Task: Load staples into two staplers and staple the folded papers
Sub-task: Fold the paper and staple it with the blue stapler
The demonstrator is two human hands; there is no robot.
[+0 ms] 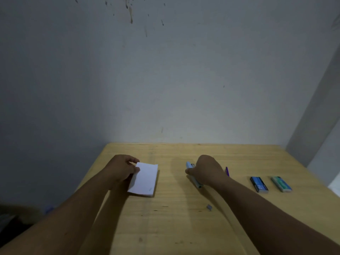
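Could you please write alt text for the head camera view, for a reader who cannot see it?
A person's left hand grips the far corner of folded white paper on a wooden table, while the right hand closes on a light blue stapler. Two staple boxes, blue and green, lie to the right.

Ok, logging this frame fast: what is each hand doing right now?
Left hand: closed, pinching the far left corner of the folded paper.
Right hand: closed around the light blue stapler on the table.
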